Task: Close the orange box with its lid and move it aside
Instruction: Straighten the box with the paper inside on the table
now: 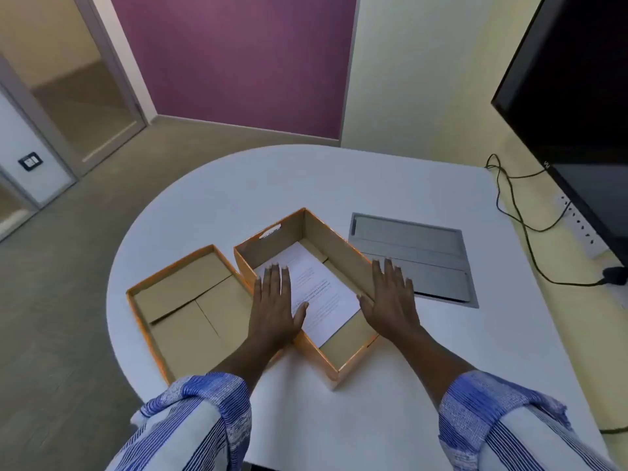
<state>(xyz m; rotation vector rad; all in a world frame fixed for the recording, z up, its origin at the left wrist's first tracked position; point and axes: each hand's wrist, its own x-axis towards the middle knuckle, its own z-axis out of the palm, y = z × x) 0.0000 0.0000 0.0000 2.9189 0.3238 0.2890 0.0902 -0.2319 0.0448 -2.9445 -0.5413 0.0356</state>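
Orange box [353,273] open, paper [323,294] inside.

An office meeting room: white table [339,185], wall screen [577,96].

One head-worn view looks forward and down, close over the white table [339,185]; no second view

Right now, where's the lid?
The lid lies open side up on the white table, directly left of the orange box, beside the left hand.
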